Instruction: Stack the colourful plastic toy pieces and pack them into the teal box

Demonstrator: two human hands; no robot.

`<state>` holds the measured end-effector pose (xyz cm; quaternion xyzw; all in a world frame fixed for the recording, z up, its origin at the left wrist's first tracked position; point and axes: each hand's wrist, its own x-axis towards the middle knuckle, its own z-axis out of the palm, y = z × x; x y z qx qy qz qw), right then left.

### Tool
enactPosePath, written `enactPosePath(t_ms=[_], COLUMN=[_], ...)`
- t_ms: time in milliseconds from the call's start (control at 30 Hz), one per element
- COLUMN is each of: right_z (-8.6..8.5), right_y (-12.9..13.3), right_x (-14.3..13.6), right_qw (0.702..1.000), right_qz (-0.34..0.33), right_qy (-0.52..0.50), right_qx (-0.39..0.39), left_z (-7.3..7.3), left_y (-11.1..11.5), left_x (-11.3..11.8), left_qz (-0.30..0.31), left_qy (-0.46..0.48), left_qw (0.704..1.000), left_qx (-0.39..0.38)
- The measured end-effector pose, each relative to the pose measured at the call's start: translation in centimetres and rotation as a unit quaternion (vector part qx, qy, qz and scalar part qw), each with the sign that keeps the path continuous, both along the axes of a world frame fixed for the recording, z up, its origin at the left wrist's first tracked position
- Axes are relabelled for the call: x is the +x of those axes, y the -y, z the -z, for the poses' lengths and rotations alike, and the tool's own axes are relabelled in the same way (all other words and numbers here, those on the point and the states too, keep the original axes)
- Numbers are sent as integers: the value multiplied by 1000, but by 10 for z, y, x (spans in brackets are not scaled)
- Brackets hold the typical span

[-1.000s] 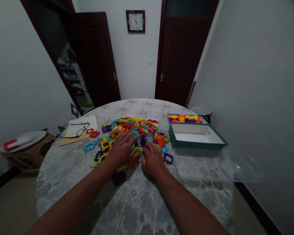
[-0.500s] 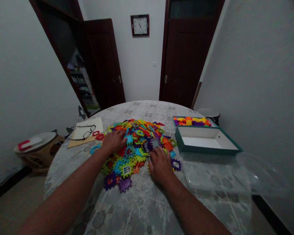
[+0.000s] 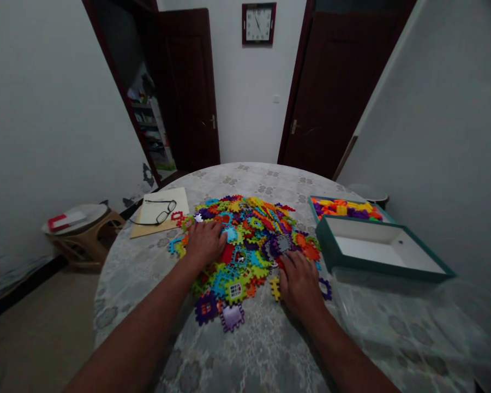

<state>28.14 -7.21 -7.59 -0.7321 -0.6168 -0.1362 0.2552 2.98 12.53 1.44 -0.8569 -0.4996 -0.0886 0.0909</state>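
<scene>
A heap of colourful plastic interlocking tiles (image 3: 251,234) with notched edges is spread over the middle of the table. My left hand (image 3: 207,243) rests palm down on the heap's left side, thumb apart from the fingers. On the right edge lies my right hand (image 3: 301,281), its fingers spread over red and purple pieces. A yellow piece (image 3: 275,289) shows just left of that hand, and a dark purple frame piece (image 3: 325,289) sticks out on its right. Nearer me lie a light purple tile (image 3: 232,316) and a green window tile (image 3: 234,290).
Eyeglasses (image 3: 162,217) lie on papers (image 3: 175,196) at the left. To the right, a green-edged open box (image 3: 388,251) stands before a tray of bright pieces (image 3: 343,208). Clear plastic covers (image 3: 376,300) lie nearer me. A stool (image 3: 82,232) stands beyond the table's left.
The camera view has swung, so the whole scene sits further right. My right hand has shifted slightly, and more of the yellow piece beside it shows. My left hand stays on the heap.
</scene>
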Motion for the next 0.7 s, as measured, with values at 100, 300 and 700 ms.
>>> enactPosePath(t_ms=[100, 300, 700], right_z=[2, -14, -45], right_y=[3, 3, -1], right_x=[1, 0, -9], right_qw=[1000, 996, 991], right_qz=[-9, 1, -103], right_qy=[-11, -53, -82], right_qx=[-14, -67, 13], left_z=[-3, 0, 15], left_y=[5, 18, 83], left_x=[14, 26, 35], left_qz=[12, 96, 132], left_qy=[-6, 1, 63], left_qw=[1000, 994, 988], left_qx=[-14, -45, 53])
